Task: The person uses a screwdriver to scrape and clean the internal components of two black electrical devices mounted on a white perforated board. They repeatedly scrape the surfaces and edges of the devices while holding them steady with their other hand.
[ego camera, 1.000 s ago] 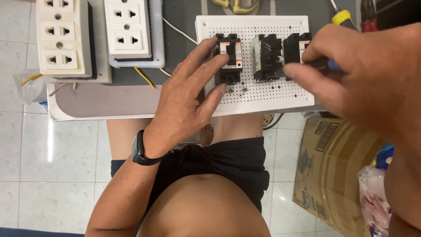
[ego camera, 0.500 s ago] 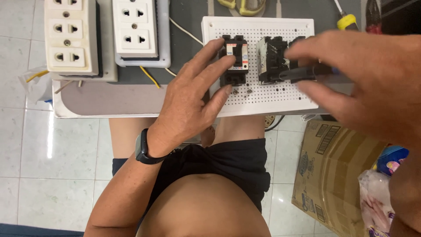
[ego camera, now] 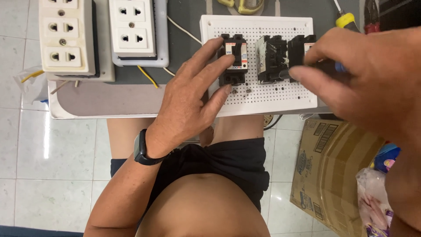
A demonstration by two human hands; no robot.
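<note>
Right grip: your right hand [ego camera: 372,79] is closed around a dark tool handle [ego camera: 326,66] with a blue end; the tip points at the middle breaker [ego camera: 272,59]. The tip itself is hidden, so you cannot tell what it engages.
Left grip: your left hand [ego camera: 190,103] holds nothing; the fingers are spread, pressing on the left breaker [ego camera: 233,59] and the perforated white board [ego camera: 263,98] just below it.
Work piece: three black breakers sit in a row on the board, which lies at the near edge of the grey tabletop [ego camera: 131,94]. The right breaker [ego camera: 300,50] is partly covered by your right hand.
Done so far: all three breakers appear placed on the board, judging by how they stand in line.
Left to do: two small screws [ego camera: 242,91] lie loose on the board below the left breaker, so fixing looks unfinished; no wires show at the breakers.
Surroundings: two white socket blocks [ego camera: 101,35] stand well apart to the left; a yellow-handled screwdriver [ego camera: 346,19] lies beyond the board; a cardboard box [ego camera: 333,166] sits on the tiled floor to your right.
</note>
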